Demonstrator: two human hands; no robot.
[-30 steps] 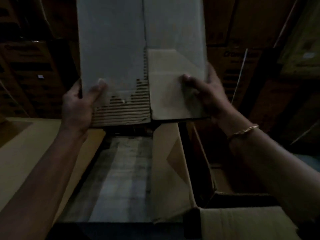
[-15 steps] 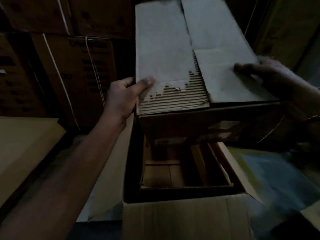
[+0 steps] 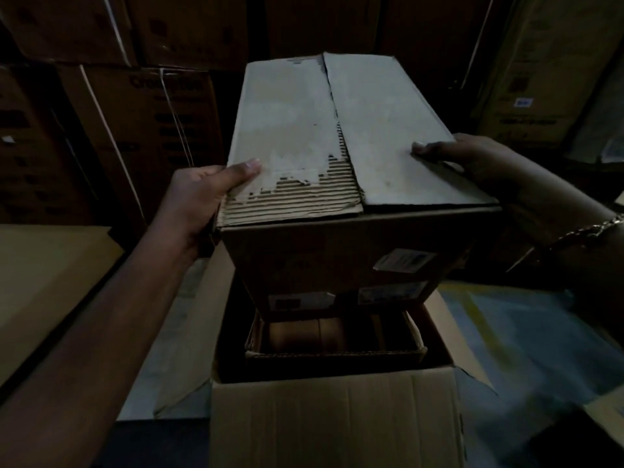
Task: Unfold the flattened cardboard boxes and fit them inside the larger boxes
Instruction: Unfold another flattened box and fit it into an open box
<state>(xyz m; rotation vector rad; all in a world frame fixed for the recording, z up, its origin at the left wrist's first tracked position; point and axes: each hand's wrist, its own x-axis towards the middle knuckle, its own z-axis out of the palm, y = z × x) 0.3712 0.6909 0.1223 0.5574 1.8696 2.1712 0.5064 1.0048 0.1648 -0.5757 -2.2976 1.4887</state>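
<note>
Lowering the small box point(image 3: 341, 170) into the large box point(image 3: 334, 417) looks like the step in hand, and doing it well is mostly a matter of squaring up; the small box is unfolded, its two top flaps folded shut, and it hangs in the air over the open mouth of the large box, its lower end about level with that mouth, though the dark makes it hard to tell whether it has entered; the left hand point(image 3: 199, 201) has its grip on the near left top corner, thumb on the torn flap where the ribbing shows, and the right hand point(image 3: 472, 163) grips the near right edge, fingers laid flat on the other flap; an inner box point(image 3: 334, 336) already sits inside the large one, open at the top, so the walls probably need to line up with that opening before any push; keeping the box level and easing both sides down together should stop a corner catching on the rim; the torn flap is weak, so pressing there risks buckling it.
</note>
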